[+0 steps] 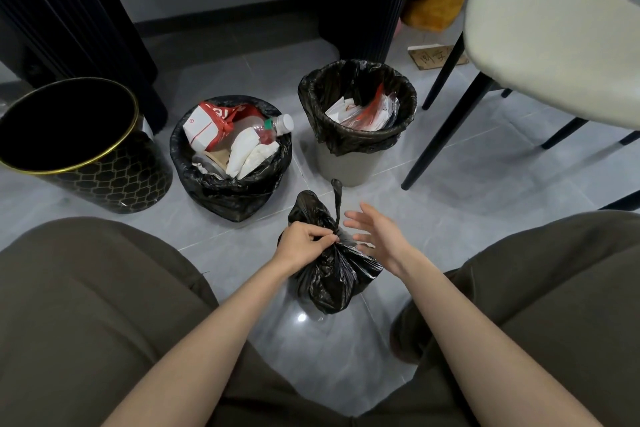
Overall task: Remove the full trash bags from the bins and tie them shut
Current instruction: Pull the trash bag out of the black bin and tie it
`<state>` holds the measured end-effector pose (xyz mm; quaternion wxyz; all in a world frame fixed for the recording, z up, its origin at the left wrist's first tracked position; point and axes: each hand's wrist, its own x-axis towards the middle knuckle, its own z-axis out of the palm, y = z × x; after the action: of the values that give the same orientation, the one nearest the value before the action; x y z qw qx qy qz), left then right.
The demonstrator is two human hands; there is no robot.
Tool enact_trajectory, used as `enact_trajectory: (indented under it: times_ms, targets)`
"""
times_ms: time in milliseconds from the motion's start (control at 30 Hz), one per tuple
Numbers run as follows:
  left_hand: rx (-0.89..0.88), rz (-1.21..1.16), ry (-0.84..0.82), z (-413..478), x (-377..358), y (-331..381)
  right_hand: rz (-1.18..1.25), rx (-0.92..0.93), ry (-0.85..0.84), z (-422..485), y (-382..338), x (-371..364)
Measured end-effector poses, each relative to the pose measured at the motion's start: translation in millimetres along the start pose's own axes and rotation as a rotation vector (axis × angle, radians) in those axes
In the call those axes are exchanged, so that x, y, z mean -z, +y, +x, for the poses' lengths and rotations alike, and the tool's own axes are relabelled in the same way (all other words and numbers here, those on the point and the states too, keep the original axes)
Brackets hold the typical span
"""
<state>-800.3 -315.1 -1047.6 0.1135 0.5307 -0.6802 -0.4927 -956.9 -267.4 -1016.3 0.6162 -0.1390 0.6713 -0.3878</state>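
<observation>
Two hands (341, 237) at bag (332, 281) neck

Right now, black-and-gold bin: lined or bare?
Bare, as far as visible: the black-and-gold bin shows no bag over its gold rim, unlike the grey bin.

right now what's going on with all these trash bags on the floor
A person is crouched over a small black trash bag on the tiled floor, tying it shut. The left hand pinches its gathered neck while the right hand is open beside it. An open, full bag sits on the floor behind, a grey bin still holds its liner, and a black and gold bin looks empty.
</observation>
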Motion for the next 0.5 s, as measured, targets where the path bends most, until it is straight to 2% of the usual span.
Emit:
enact_trajectory:
  times_ms: [100,167,233,333,433,500]
  targets:
    - [0.009,-0.021,0.007,-0.5,0.3,-0.4,-0.148,0.057,-0.057,-2.7,1.6,-4.6]
    - [-0.008,-0.008,0.004,-1.0,1.2,0.2,-0.239,0.202,0.005,-5.0,2.2,-10.3]
    - [-0.022,0.005,-0.012,-1.3,1.8,0.0,-0.22,0.317,0.045,-3.8,5.4,-13.6]
    - [0.017,-0.084,-0.007,-0.6,2.2,0.0,-0.11,0.278,0.009,1.7,12.1,-12.8]
    - [0.237,-0.407,0.001,1.8,8.7,3.4,0.152,0.158,-0.074,5.6,15.3,-14.6]
    - [0.328,-0.488,-0.041,3.7,15.5,-0.3,0.284,0.127,-0.099,4.7,13.0,-17.0]
